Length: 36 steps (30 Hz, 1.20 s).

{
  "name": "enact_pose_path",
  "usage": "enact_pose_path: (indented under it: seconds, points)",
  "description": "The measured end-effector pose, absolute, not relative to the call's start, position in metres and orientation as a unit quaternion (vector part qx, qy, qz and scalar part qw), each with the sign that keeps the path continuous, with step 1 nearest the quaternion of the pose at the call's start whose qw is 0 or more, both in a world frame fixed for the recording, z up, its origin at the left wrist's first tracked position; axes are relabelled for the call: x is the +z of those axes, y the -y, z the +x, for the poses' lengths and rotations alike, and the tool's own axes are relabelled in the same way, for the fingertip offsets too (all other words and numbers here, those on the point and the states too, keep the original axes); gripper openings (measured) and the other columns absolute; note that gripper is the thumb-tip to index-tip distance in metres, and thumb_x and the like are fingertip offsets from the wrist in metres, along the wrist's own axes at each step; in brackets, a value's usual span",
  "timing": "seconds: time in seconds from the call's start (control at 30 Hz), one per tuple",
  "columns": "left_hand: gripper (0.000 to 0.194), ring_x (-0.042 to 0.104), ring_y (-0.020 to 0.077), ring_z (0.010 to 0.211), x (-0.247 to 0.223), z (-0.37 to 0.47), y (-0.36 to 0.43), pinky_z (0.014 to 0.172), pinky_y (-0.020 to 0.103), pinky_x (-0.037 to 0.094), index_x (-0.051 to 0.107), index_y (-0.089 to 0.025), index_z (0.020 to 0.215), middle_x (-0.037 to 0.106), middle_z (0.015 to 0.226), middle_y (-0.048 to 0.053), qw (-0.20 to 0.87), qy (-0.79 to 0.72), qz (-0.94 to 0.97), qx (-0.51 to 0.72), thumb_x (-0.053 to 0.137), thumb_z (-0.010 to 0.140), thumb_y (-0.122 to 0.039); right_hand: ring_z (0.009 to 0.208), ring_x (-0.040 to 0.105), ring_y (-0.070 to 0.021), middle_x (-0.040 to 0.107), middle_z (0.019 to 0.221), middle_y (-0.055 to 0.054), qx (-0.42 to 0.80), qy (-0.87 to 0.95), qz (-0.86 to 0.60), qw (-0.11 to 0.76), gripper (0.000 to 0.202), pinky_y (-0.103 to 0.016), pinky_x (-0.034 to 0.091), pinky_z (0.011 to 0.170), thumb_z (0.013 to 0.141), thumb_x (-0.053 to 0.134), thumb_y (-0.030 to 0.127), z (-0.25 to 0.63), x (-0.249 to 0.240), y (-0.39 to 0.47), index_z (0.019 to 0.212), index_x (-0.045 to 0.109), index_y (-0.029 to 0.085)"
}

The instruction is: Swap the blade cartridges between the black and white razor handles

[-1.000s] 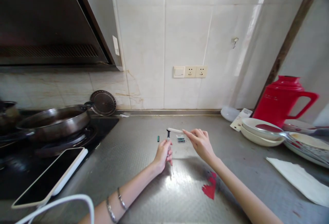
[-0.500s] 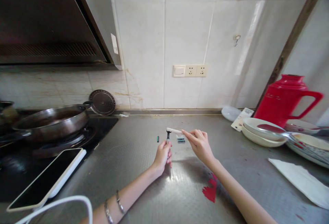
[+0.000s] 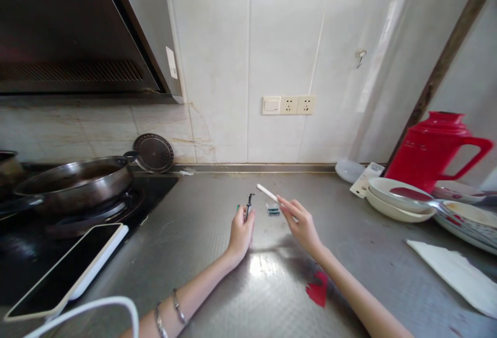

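Grey metal countertop (image 3: pixel 209 193) meets tiled wall (image 3: pixel 287 53); my left hand (image 3: pixel 240 232) clasps a near-upright black-headed handle (image 3: pixel 249 206); my right hand (image 3: pixel 302 222) pinches a slim white rod (image 3: pixel 267 192) pointing up-left, tips apart.

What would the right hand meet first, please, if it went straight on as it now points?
Led by its white stick, the right hand would probably meet the tiled wall behind the counter first, though depth is unclear.
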<state>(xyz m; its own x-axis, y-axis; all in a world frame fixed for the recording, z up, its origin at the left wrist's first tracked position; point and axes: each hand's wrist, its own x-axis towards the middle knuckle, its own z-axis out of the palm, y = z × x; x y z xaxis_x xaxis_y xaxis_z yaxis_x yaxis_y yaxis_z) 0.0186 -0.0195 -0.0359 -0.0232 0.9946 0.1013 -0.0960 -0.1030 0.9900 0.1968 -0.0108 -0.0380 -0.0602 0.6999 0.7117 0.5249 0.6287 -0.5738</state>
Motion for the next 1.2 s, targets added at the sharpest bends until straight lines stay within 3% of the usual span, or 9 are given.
enact_pose_path:
  seconds: [0.07, 0.17, 0.23, 0.33, 0.43, 0.53, 0.8, 1.03, 1.2]
  points:
    - [0.03, 0.028, 0.0035, 0.029, -0.033, 0.018, 0.02, 0.027, 0.014, 0.022, 0.04, -0.021, 0.075, 0.032, 0.046, -0.011, 0.475, -0.451, 0.506, 0.561, 0.05, 0.079, -0.049, 0.056, 0.046, -0.0116, 0.05, 0.073, -0.001, 0.202, 0.675, -0.424, 0.569, 0.037, -0.024, 0.038, 0.049, 0.087, 0.048, 0.037, 0.187, -0.041, 0.015, 0.121, 0.056, 0.023]
    - [0.034, 0.028, 0.005, 0.031, -0.031, 0.018, 0.019, 0.026, 0.015, 0.026, 0.043, -0.021, 0.079, 0.03, 0.048, -0.011, 0.493, -0.433, 0.505, 0.561, 0.041, 0.081, -0.054, 0.04, 0.032, -0.006, 0.041, 0.06, 0.006, 0.38, 0.592, -0.406, 0.583, 0.039, -0.019, 0.025, 0.035, 0.082, 0.053, 0.045, 0.173, -0.042, 0.021, 0.113, 0.054, 0.021]
    - [0.035, 0.028, 0.0055, 0.032, -0.032, 0.018, 0.018, 0.026, 0.015, 0.028, 0.044, -0.02, 0.08, 0.029, 0.049, -0.01, 0.501, -0.428, 0.507, 0.555, 0.039, 0.081, -0.055, 0.036, 0.025, -0.0034, 0.036, 0.055, 0.008, 0.477, 0.55, -0.376, 0.572, 0.034, -0.017, 0.017, 0.033, 0.08, 0.054, 0.049, 0.167, -0.038, 0.026, 0.1, 0.053, 0.02]
    - [0.035, 0.031, 0.0056, 0.035, -0.038, 0.02, 0.015, 0.027, 0.015, 0.032, 0.043, -0.02, 0.075, 0.033, 0.052, -0.009, 0.495, -0.428, 0.521, 0.547, 0.043, 0.079, -0.055, 0.034, 0.021, -0.0011, 0.04, 0.057, 0.008, 0.577, 0.51, -0.335, 0.543, 0.032, -0.015, 0.011, 0.032, 0.082, 0.05, 0.052, 0.161, -0.031, 0.032, 0.087, 0.049, 0.02]
    - [0.035, 0.032, 0.0056, 0.037, -0.042, 0.02, 0.014, 0.03, 0.016, 0.036, 0.04, -0.02, 0.071, 0.034, 0.053, -0.008, 0.493, -0.42, 0.529, 0.548, 0.046, 0.077, -0.054, 0.032, 0.021, -0.0006, 0.043, 0.055, 0.008, 0.597, 0.505, -0.33, 0.529, 0.033, -0.015, 0.011, 0.031, 0.081, 0.05, 0.053, 0.158, -0.033, 0.035, 0.084, 0.047, 0.02]
    - [0.036, 0.029, 0.005, 0.036, -0.038, 0.018, 0.013, 0.031, 0.017, 0.037, 0.038, -0.021, 0.07, 0.032, 0.053, -0.009, 0.512, -0.392, 0.521, 0.559, 0.047, 0.077, -0.055, 0.032, 0.02, -0.0016, 0.036, 0.047, 0.01, 0.598, 0.5, -0.343, 0.525, 0.036, -0.014, 0.011, 0.03, 0.08, 0.051, 0.055, 0.155, -0.045, 0.038, 0.085, 0.047, 0.02]
    - [0.038, 0.025, 0.003, 0.034, -0.025, 0.01, 0.011, 0.03, 0.013, 0.019, 0.035, -0.021, 0.071, 0.029, 0.052, -0.01, 0.527, -0.417, 0.485, 0.559, 0.046, 0.078, -0.057, 0.033, 0.013, -0.0009, 0.027, 0.046, 0.012, 0.632, 0.444, -0.344, 0.534, 0.041, -0.013, 0.008, 0.031, 0.075, 0.055, 0.059, 0.15, -0.041, 0.037, 0.083, 0.048, 0.019]
    - [0.041, 0.024, 0.0027, 0.034, -0.024, 0.013, 0.015, 0.032, 0.015, 0.016, 0.035, -0.021, 0.07, 0.029, 0.051, -0.01, 0.552, -0.403, 0.478, 0.552, 0.046, 0.077, -0.059, 0.034, 0.013, -0.0009, 0.027, 0.045, 0.013, 0.703, 0.375, -0.336, 0.502, 0.041, -0.014, 0.005, 0.032, 0.071, 0.059, 0.058, 0.136, -0.038, 0.066, 0.078, 0.046, 0.02]
    - [0.04, 0.023, 0.0027, 0.034, -0.025, 0.014, 0.015, 0.031, 0.015, 0.016, 0.036, -0.02, 0.07, 0.03, 0.049, -0.011, 0.552, -0.399, 0.488, 0.545, 0.047, 0.076, -0.059, 0.035, 0.013, -0.0005, 0.029, 0.046, 0.013, 0.693, 0.327, -0.326, 0.553, 0.041, -0.013, 0.006, 0.033, 0.069, 0.063, 0.055, 0.128, -0.023, 0.072, 0.078, 0.044, 0.02]
